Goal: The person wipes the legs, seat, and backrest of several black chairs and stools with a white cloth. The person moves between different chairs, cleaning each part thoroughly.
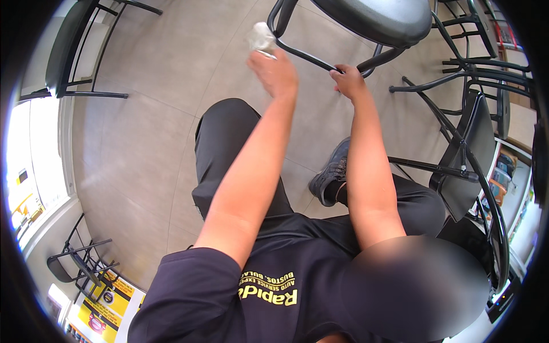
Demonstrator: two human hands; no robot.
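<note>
A black chair (pixel 377 20) with a padded seat and tubular metal frame stands or lies on the floor in front of me. My left hand (pixel 274 71) is closed around a crumpled whitish cloth (pixel 262 37), which bunches up beyond the fingers against the left bend of the chair's frame. Motion blurs this hand slightly. My right hand (pixel 349 82) grips the lower frame tube (pixel 311 59) of the chair, nearer its right corner. Both forearms reach forward over my bent legs.
More black chairs (pixel 466 148) crowd the right side, some folded or tilted, beside shelves (pixel 512 183) of goods. Another black chair (pixel 66 51) stands at the far left. Near the lower left are a smaller chair (pixel 83 263) and a yellow poster (pixel 106 303). Grey tiles (pixel 137 143) cover the floor.
</note>
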